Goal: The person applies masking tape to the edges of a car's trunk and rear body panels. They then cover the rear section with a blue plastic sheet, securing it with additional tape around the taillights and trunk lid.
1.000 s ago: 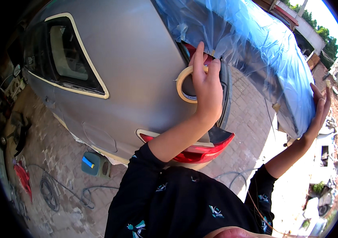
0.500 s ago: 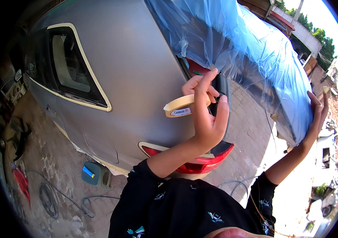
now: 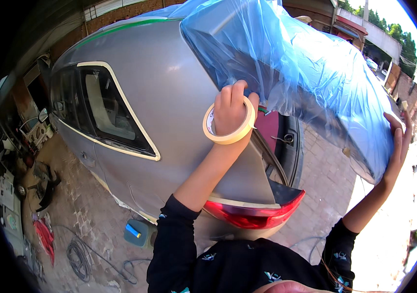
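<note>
My left hand (image 3: pixel 230 110) is at the edge of the silver-grey car body (image 3: pixel 179 97), fingers curled closed on a gathered part of the blue plastic sheet (image 3: pixel 267 63). A roll of masking tape (image 3: pixel 228 138) hangs around this hand like a bracelet. The sheet drapes over the raised tailgate. At the tailgate's far right end, my right hand (image 3: pixel 397 141) lies against the sheet with its fingers stretched out and apart. A small tan scrap (image 3: pixel 404 105), perhaps tape, shows at a fingertip.
Masking tape borders the side window (image 3: pixel 110 107). Below my left arm is the red tail light (image 3: pixel 252 212), beside the open boot (image 3: pixel 291 146). On the paved ground are a blue-grey stool (image 3: pixel 136 233), a coiled hose (image 3: pixel 79 261) and a red cloth (image 3: pixel 43 239).
My left hand has turned and closed on the sheet's edge, and the tape roll has slid from its fingers to around the hand. My right hand stays on the sheet. The view has shifted.
</note>
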The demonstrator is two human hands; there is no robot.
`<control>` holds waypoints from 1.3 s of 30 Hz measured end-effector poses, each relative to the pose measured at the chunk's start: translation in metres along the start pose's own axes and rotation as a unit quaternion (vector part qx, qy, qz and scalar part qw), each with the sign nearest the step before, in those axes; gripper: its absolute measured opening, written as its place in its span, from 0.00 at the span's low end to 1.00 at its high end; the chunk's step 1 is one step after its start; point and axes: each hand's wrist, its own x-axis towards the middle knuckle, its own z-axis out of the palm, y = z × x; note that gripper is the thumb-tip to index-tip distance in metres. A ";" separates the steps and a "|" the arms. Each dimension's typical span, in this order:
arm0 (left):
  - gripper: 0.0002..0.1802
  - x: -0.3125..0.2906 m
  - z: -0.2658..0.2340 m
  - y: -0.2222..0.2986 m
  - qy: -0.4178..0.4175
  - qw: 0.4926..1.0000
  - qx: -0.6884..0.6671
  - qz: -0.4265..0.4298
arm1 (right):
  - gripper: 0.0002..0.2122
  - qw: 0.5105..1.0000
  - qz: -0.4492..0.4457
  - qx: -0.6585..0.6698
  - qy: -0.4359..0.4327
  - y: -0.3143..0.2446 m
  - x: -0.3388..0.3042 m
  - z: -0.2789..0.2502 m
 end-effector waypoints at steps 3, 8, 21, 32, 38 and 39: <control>0.07 0.002 -0.013 -0.002 -0.007 0.999 -0.005 0.032 | 0.33 1.000 0.003 -0.013 -0.008 0.001 0.000 -0.004; 0.09 0.002 -0.021 -0.005 -0.098 0.993 -0.007 0.071 | 0.34 1.000 0.000 -0.012 0.000 0.000 0.000 -0.004; 0.09 0.020 -0.047 0.005 -0.190 0.979 0.067 0.036 | 0.33 1.000 0.001 -0.013 -0.011 0.005 0.000 -0.007; 0.21 0.057 -0.010 0.015 0.054 0.965 0.006 0.256 | 0.33 0.999 -0.016 -0.042 -0.009 0.019 0.002 -0.007; 0.15 0.043 -0.015 0.003 0.089 0.971 -0.083 0.205 | 0.34 0.999 -0.022 -0.036 -0.016 0.018 0.003 -0.006; 0.15 0.040 -0.017 0.004 0.066 0.974 -0.082 0.199 | 0.34 0.999 -0.026 -0.034 -0.016 0.017 0.004 -0.006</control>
